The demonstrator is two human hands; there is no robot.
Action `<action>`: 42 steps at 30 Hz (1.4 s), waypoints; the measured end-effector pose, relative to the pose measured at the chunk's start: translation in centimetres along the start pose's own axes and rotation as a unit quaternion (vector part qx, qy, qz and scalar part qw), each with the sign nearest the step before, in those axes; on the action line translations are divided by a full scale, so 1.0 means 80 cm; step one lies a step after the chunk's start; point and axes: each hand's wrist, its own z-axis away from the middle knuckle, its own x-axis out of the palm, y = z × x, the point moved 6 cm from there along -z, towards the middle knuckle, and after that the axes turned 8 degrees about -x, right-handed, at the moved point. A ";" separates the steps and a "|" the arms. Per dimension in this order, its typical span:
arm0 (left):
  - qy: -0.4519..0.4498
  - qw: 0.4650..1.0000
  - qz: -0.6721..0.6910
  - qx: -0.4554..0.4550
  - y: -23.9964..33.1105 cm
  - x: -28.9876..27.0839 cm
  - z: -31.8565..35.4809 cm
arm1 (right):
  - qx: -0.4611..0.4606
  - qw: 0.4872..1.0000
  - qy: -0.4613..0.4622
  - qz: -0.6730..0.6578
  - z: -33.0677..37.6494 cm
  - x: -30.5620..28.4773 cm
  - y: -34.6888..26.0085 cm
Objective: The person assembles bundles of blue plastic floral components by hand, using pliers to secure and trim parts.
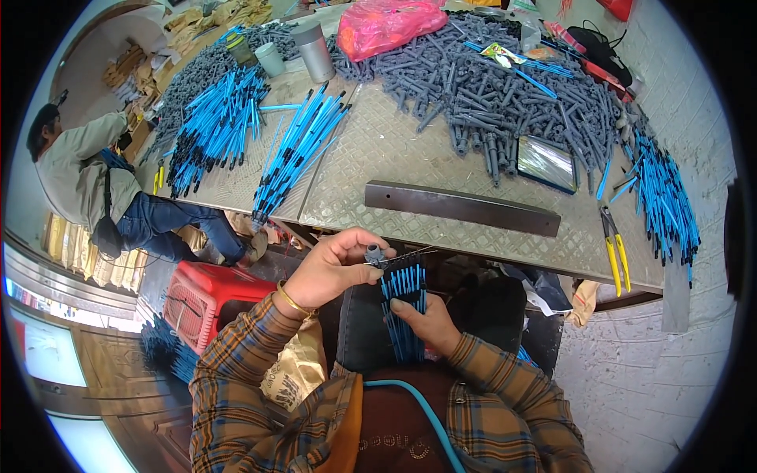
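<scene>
My left hand (319,272), a gold bangle at its wrist, pinches a small grey plastic fitting (374,253) with a round hollow end. My right hand (430,322) is wrapped round a bundle of thin blue tubes (404,339) with black ends, held upright over my lap. The fitting is right beside the bundle's top. A thin dark strand (416,254) runs from near the fitting out over the tube ends; I cannot tell whether it is fixed to either. Both hands are just in front of the table's near edge.
On the table (355,169) lie a dark metal bar (461,208), a black-framed flat device (546,163), yellow-handled pliers (613,251) and a large heap of grey fittings (505,94). Blue tube bundles (303,150) lie left. A red plastic stool (221,288) and a seated person (87,169) are further left.
</scene>
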 end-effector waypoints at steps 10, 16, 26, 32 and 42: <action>-0.009 0.999 0.043 -0.017 -0.009 -0.001 0.000 | 0.007 0.997 -0.074 -0.016 -0.011 -0.001 0.009; 0.092 0.990 -0.085 0.066 -0.020 -0.005 0.006 | 0.022 0.998 -0.041 0.034 -0.012 -0.005 0.013; 0.073 0.990 -0.109 0.056 -0.017 0.004 0.001 | 0.044 0.994 -0.099 0.012 -0.014 -0.006 0.005; 0.062 0.991 -0.099 0.064 -0.019 0.002 -0.006 | 0.071 0.991 -0.110 0.004 -0.013 -0.007 0.011; 0.034 0.996 -0.057 0.057 -0.024 -0.002 -0.010 | 0.050 0.989 -0.141 -0.016 -0.013 -0.009 0.021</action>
